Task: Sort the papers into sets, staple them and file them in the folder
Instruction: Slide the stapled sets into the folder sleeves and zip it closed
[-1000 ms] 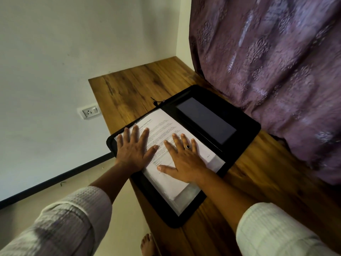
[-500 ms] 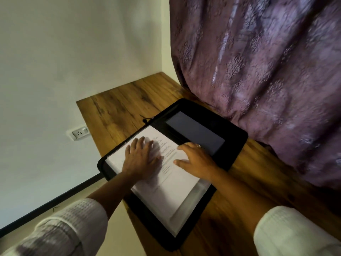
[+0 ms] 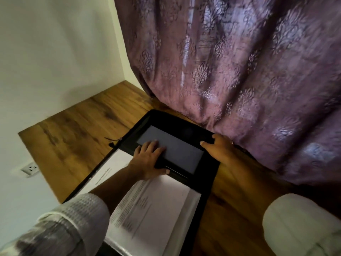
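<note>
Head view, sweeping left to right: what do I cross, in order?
wall socket → zip pull → left hand, flat on the folder → right hand, gripping its far edge → right sleeve, lower in the frame.

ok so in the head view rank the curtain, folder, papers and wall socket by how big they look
Largest to smallest:
1. curtain, fills most of the picture
2. folder, lying open
3. papers, lying inside the folder, so they look smaller than it
4. wall socket, looks tiny, though it is farther from the camera
</note>
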